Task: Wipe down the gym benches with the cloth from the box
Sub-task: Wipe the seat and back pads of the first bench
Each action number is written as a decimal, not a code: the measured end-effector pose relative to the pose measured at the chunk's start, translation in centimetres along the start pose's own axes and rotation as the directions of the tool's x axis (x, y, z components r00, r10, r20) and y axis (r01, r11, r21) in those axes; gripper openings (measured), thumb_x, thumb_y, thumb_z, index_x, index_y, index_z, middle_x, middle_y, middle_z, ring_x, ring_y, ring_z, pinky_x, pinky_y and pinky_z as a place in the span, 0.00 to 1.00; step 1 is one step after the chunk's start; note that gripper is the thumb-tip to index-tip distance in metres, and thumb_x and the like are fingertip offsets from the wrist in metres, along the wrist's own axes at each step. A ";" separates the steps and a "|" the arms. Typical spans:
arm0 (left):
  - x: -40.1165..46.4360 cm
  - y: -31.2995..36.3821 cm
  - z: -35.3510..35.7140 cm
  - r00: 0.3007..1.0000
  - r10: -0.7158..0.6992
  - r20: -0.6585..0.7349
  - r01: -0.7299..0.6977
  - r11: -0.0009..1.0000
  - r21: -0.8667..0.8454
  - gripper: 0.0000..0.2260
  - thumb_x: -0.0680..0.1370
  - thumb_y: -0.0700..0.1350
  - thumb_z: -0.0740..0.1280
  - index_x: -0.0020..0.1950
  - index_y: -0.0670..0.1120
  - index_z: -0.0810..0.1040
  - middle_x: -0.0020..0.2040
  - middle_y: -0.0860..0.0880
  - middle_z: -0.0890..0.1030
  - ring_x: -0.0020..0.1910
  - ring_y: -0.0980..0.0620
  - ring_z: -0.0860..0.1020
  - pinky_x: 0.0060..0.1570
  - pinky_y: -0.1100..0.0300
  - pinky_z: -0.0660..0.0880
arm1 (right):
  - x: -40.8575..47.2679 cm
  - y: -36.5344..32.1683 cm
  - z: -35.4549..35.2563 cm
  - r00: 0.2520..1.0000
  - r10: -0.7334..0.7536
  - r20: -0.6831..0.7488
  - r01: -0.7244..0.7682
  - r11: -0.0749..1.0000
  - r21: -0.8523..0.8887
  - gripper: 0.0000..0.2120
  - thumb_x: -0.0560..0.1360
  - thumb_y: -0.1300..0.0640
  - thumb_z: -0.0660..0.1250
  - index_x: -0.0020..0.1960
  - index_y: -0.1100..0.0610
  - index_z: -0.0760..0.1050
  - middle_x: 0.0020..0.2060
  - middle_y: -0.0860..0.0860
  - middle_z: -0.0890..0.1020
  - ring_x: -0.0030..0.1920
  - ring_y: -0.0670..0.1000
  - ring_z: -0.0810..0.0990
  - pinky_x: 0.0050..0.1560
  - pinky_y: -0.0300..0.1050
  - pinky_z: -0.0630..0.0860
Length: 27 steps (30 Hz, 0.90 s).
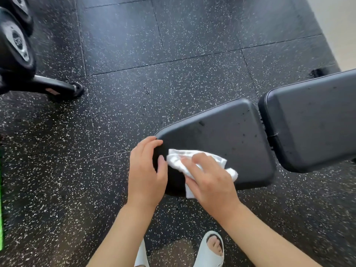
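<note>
A black padded gym bench stands right of centre, its seat pad (227,132) nearest me and its long back pad (316,120) running off to the right. A crumpled white cloth (177,160) lies on the near left part of the seat pad. My right hand (210,178) lies on top of the cloth, fingers spread over it, pressing it onto the pad. My left hand (146,168) holds the seat pad's narrow left end, fingers curled round its edge. The box is out of sight.
Speckled black rubber floor tiles (154,45) surround the bench. A dumbbell rack with black dumbbells (17,43) and its foot (57,87) stands at the upper left. My feet in white slippers (213,249) are at the bottom. A pale wall (339,22) runs at upper right.
</note>
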<state>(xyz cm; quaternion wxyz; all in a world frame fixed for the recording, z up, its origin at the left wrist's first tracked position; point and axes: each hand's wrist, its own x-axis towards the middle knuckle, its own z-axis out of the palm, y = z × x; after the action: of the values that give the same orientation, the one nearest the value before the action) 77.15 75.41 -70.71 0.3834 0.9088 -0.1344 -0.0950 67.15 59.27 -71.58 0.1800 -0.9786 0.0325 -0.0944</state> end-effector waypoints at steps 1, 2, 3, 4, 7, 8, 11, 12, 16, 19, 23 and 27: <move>0.2 0.5 0.5 1.000 0.000 -0.006 0.000 1.000 0.017 0.17 0.80 0.35 0.68 0.68 0.43 0.78 0.71 0.49 0.76 0.71 0.48 0.72 0.75 0.58 0.63 | -0.4 0.6 -0.3 1.000 -0.002 0.007 0.002 1.000 -0.009 0.15 0.79 0.54 0.70 0.65 0.52 0.78 0.51 0.50 0.75 0.48 0.53 0.77 0.43 0.47 0.76; 0.4 0.9 1.1 1.000 -0.006 -0.009 0.006 0.999 0.038 0.18 0.81 0.36 0.67 0.71 0.42 0.77 0.72 0.48 0.75 0.73 0.47 0.71 0.76 0.61 0.60 | -0.4 1.1 -0.5 1.000 -0.006 0.009 0.006 1.000 -0.024 0.15 0.79 0.53 0.70 0.65 0.52 0.78 0.51 0.50 0.76 0.48 0.53 0.78 0.43 0.48 0.77; 0.3 1.4 1.6 1.000 -0.018 -0.013 0.019 0.998 0.063 0.19 0.82 0.38 0.66 0.73 0.42 0.75 0.74 0.47 0.74 0.74 0.46 0.69 0.77 0.61 0.58 | 0.1 1.5 -0.5 1.000 -0.009 0.005 0.009 0.999 -0.043 0.15 0.79 0.53 0.70 0.65 0.52 0.79 0.51 0.50 0.77 0.48 0.54 0.79 0.42 0.49 0.78; 0.3 1.8 2.2 0.999 -0.033 -0.023 0.035 0.996 0.085 0.19 0.83 0.40 0.64 0.75 0.42 0.75 0.76 0.47 0.72 0.76 0.45 0.67 0.78 0.58 0.57 | 1.2 2.0 -0.5 1.000 -0.001 -0.009 0.000 0.998 -0.064 0.14 0.78 0.53 0.70 0.64 0.52 0.80 0.51 0.51 0.78 0.48 0.55 0.79 0.41 0.49 0.78; -0.2 2.7 4.0 0.993 -0.071 -0.090 0.086 0.982 0.169 0.23 0.81 0.44 0.62 0.77 0.43 0.73 0.78 0.45 0.70 0.78 0.41 0.65 0.78 0.43 0.61 | 7.1 3.5 -0.4 0.990 0.112 -0.086 -0.120 0.987 -0.103 0.10 0.78 0.53 0.70 0.58 0.53 0.82 0.51 0.52 0.79 0.47 0.56 0.79 0.37 0.51 0.76; -0.4 2.9 4.5 0.990 -0.074 -0.119 0.098 0.974 0.205 0.24 0.80 0.44 0.62 0.77 0.43 0.72 0.79 0.45 0.70 0.79 0.40 0.65 0.78 0.41 0.62 | 9.3 4.0 -0.3 0.983 0.158 -0.097 -0.168 0.979 -0.112 0.09 0.79 0.53 0.68 0.57 0.53 0.82 0.51 0.52 0.79 0.47 0.55 0.79 0.36 0.51 0.75; -0.6 2.8 5.4 0.980 -0.059 -0.188 0.106 0.962 0.253 0.25 0.80 0.44 0.62 0.77 0.43 0.73 0.79 0.46 0.70 0.80 0.40 0.65 0.77 0.42 0.61 | 12.7 4.0 0.4 0.974 0.220 -0.060 -0.226 0.966 -0.124 0.09 0.81 0.51 0.64 0.54 0.55 0.80 0.52 0.53 0.77 0.48 0.55 0.77 0.39 0.51 0.72; -0.6 2.6 5.6 0.979 -0.050 -0.199 0.102 0.961 0.257 0.25 0.79 0.43 0.63 0.77 0.43 0.73 0.79 0.46 0.71 0.80 0.40 0.65 0.78 0.43 0.61 | 12.5 3.4 0.7 0.980 0.191 -0.058 -0.196 0.974 -0.110 0.09 0.81 0.52 0.64 0.53 0.55 0.80 0.52 0.53 0.77 0.47 0.55 0.76 0.39 0.50 0.70; -0.6 2.3 5.8 0.977 -0.022 -0.212 0.080 0.960 0.270 0.25 0.79 0.43 0.63 0.77 0.42 0.73 0.78 0.44 0.71 0.79 0.40 0.66 0.78 0.42 0.62 | 8.8 2.2 0.6 1.000 -0.026 -0.006 0.026 1.000 -0.005 0.08 0.79 0.56 0.66 0.54 0.56 0.81 0.50 0.54 0.80 0.45 0.56 0.78 0.43 0.53 0.76; -0.7 2.3 6.0 0.971 -0.013 -0.239 0.083 0.955 0.285 0.24 0.79 0.43 0.63 0.76 0.43 0.74 0.78 0.46 0.71 0.79 0.40 0.66 0.78 0.41 0.63 | 8.4 6.4 -1.0 0.999 -0.039 -0.004 0.039 0.999 -0.027 0.10 0.79 0.55 0.66 0.57 0.56 0.82 0.51 0.54 0.80 0.48 0.58 0.80 0.47 0.55 0.78; -0.6 2.0 6.4 0.963 0.010 -0.271 0.078 0.947 0.312 0.25 0.78 0.44 0.63 0.76 0.45 0.74 0.78 0.47 0.71 0.80 0.41 0.66 0.78 0.41 0.63 | 10.8 11.4 -3.1 0.971 0.221 -0.088 -0.232 0.962 -0.142 0.09 0.80 0.51 0.66 0.56 0.53 0.81 0.51 0.52 0.78 0.48 0.56 0.78 0.39 0.54 0.77; -0.6 1.9 6.5 0.962 0.001 -0.274 0.091 0.942 0.324 0.25 0.78 0.45 0.62 0.77 0.46 0.73 0.79 0.47 0.71 0.80 0.41 0.66 0.77 0.41 0.62 | 11.5 8.7 -1.9 0.946 0.309 -0.097 -0.318 0.943 -0.100 0.09 0.78 0.52 0.66 0.55 0.54 0.80 0.51 0.53 0.77 0.48 0.57 0.77 0.42 0.56 0.75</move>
<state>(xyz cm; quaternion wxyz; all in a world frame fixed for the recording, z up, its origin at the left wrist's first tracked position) 74.41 69.96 -73.72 0.2363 0.9678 -0.0741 0.0451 77.81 49.32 -70.98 0.1348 -0.9651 0.2003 -0.1015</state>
